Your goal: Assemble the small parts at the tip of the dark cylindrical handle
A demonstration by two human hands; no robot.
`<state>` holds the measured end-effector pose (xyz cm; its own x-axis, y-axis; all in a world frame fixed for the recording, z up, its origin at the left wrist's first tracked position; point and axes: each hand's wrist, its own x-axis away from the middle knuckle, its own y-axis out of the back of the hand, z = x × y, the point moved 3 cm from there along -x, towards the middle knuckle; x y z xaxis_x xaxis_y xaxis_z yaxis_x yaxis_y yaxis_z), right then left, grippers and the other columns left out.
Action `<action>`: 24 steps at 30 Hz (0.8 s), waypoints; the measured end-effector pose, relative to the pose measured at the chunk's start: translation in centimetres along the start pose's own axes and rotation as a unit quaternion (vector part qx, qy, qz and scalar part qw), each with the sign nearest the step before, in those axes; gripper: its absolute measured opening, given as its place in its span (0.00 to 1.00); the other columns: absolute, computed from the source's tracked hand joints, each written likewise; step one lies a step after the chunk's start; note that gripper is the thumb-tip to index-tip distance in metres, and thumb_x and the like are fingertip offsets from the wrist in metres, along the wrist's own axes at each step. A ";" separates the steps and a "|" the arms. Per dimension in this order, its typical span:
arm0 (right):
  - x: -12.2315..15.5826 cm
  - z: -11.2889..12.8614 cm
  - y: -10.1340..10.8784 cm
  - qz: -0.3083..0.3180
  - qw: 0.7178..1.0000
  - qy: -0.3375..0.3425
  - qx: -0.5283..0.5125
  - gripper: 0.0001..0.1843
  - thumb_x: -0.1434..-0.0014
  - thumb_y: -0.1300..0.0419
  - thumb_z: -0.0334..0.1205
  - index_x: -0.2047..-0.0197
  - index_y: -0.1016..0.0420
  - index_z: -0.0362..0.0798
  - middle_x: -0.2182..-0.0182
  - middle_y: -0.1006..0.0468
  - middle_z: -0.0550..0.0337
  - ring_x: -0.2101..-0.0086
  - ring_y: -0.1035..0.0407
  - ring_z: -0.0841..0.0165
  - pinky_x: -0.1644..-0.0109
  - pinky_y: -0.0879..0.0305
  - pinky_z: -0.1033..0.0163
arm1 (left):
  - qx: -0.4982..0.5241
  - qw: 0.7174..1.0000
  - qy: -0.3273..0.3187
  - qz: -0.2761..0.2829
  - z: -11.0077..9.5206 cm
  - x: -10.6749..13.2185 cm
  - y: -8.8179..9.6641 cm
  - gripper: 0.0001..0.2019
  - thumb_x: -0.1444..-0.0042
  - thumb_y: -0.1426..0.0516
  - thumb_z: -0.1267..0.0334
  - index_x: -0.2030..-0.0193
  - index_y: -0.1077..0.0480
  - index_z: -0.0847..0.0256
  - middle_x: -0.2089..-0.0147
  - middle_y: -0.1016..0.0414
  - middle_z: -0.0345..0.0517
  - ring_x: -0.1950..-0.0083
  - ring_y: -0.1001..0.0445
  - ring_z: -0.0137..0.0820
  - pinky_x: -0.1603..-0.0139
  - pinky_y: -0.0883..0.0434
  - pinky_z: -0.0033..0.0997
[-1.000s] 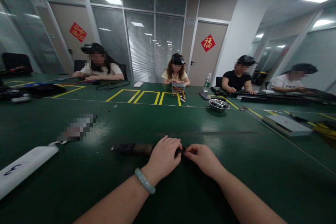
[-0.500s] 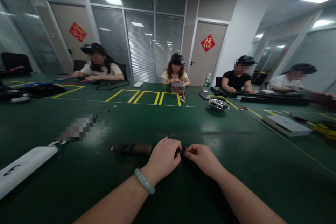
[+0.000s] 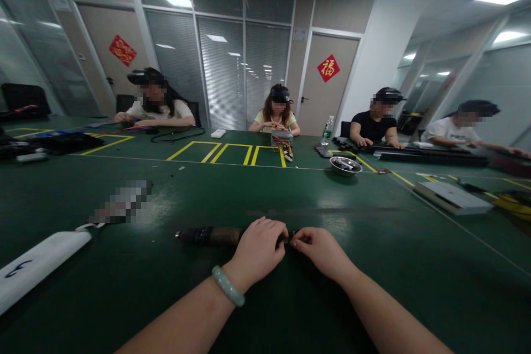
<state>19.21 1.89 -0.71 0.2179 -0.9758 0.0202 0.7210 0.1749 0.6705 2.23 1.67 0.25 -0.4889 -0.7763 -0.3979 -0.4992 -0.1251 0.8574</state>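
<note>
A dark cylindrical tool (image 3: 213, 235) with a brown middle section and a small shiny metal tip at its left end lies across the green table (image 3: 199, 310) in front of me. My left hand (image 3: 261, 246), with a pale green bangle (image 3: 228, 286) at the wrist, is wrapped over the tool's right part and hides it. Close beside those fingertips, my right hand (image 3: 317, 249) is closed in a pinch at the tool's right end. Whatever sits between the right fingertips is too small and dark to make out.
To the left lie a white power bank-like block (image 3: 41, 265) and a blurred card (image 3: 124, 202) on a strap. Ahead stand a metal bowl (image 3: 345, 166) of dark parts and a water bottle (image 3: 327, 131). A flat white box (image 3: 454, 197) lies right. Several people sit opposite.
My hands and the tool stay almost in place. Across the table, the person in the middle has shifted their hands above the grey box with wires.
</note>
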 end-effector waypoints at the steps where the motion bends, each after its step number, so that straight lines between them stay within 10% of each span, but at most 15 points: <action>1: 0.0 0.0 0.0 0.000 1.000 -0.002 -0.002 0.10 0.44 0.42 0.44 0.66 0.21 0.49 0.68 0.20 0.61 0.68 0.28 0.67 0.64 0.39 0.66 | -0.001 1.000 -0.001 0.000 0.0 0.0 0.0 0.07 0.46 0.46 0.69 0.60 0.31 0.56 0.56 0.26 0.41 0.52 0.29 0.35 0.38 0.42 0.47; 24: -0.1 -0.4 0.1 -0.011 1.000 0.003 -0.023 0.11 0.44 0.43 0.44 0.65 0.22 0.48 0.69 0.20 0.60 0.67 0.28 0.68 0.63 0.38 0.66 | 0.001 1.000 0.010 0.013 -0.2 -0.1 0.4 0.04 0.44 0.45 0.66 0.62 0.32 0.56 0.61 0.26 0.40 0.57 0.29 0.34 0.43 0.39 0.45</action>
<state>19.49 2.05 -0.95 0.2051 -0.9787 0.0010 0.7552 0.1589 0.6359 2.22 1.53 0.72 -0.4869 -0.7921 -0.3681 -0.4873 -0.1034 0.8671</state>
